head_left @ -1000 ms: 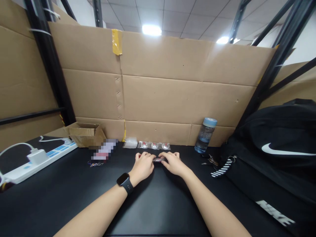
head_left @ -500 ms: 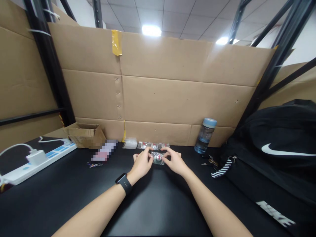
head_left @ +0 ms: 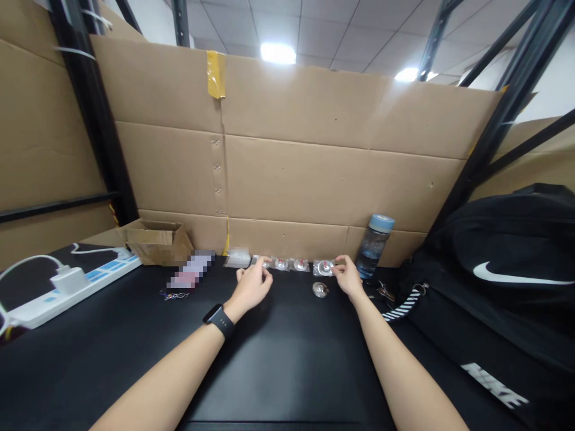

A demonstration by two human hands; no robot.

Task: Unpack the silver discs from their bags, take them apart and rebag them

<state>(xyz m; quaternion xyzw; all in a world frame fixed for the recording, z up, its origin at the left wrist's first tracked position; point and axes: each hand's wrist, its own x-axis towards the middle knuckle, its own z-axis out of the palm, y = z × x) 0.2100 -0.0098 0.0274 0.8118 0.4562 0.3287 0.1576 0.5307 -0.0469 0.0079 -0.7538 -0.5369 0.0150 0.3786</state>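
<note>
I see a clear packet [head_left: 323,267], silvery and round inside with a red mark, flat against my right hand [head_left: 348,276], which touches its right edge. A silvery disc [head_left: 320,290] lies nearer me, left of that hand. Two matching packets [head_left: 290,264] lie flat between my hands; a third is partly hidden behind my left hand [head_left: 252,284].

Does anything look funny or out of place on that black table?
Yes: one shiny round thing lies on the near side of the row of clear packets, so it looks out of line. I see nothing spilled.
</note>
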